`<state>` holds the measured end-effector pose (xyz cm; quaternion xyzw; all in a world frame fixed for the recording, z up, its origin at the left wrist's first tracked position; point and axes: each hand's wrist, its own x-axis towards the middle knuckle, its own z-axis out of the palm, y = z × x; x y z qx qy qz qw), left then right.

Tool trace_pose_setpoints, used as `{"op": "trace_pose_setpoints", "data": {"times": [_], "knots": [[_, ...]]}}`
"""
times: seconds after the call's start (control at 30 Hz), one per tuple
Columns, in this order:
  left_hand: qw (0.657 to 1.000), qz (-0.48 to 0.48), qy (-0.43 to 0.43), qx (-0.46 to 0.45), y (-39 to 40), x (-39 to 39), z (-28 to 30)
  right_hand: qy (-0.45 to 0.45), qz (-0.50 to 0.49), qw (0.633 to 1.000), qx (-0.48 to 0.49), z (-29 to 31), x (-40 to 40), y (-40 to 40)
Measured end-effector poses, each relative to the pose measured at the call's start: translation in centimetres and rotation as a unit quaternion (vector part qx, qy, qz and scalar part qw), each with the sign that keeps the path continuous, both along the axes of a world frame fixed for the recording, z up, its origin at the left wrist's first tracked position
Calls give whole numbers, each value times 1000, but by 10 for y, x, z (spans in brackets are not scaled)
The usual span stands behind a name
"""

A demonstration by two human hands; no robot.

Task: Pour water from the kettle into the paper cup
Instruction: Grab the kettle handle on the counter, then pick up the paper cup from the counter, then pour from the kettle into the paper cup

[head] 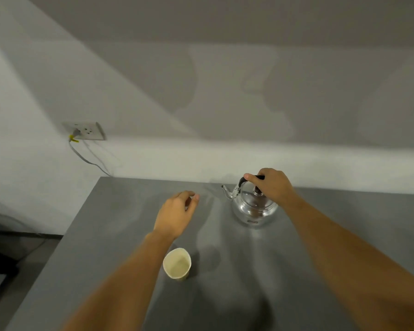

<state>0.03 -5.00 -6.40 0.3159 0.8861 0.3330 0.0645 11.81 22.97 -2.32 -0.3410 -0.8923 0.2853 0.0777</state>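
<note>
A shiny steel kettle (252, 209) stands on the grey table (105, 235) near the far edge, its spout pointing left. My right hand (271, 186) is wrapped around its black top handle. A cream paper cup (177, 263) stands upright and looks empty, nearer to me and left of the kettle. My left hand (177, 212) hovers over the table between the cup and the kettle, holding nothing, fingers loosely curled and apart.
A white wall rises just behind the table. On it at the left is a wall socket (86, 131) with a plugged grey cable (86, 160) that drops behind the table. The table's left edge runs diagonally, with dark floor and objects beyond it.
</note>
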Motion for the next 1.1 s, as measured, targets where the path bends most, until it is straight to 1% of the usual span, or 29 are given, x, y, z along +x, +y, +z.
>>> {"op": "trace_pose_setpoints", "data": {"times": [0.17,0.33,0.47,0.6,0.8,0.97,1.1], "knots": [[994,11,-90,54,-57,24,-15,27,-11,1000,-9,16,28,-32],[983,14,-170,65,-107,51,-44,39,-5,999,-12,30,58,-73],[975,2,-213,55,-127,67,-67,43,8,999,-15,38,77,-105],[966,-5,-250,64,-131,70,-82,27,12,999,-15,41,89,-132],[959,-11,-271,83,-125,71,-95,6,32,999,15,42,98,-161],[955,8,-276,105,-120,74,-111,-5,32,999,25,39,100,-178],[954,26,-275,117,-120,78,-115,-31,46,997,52,39,97,-188]]}}
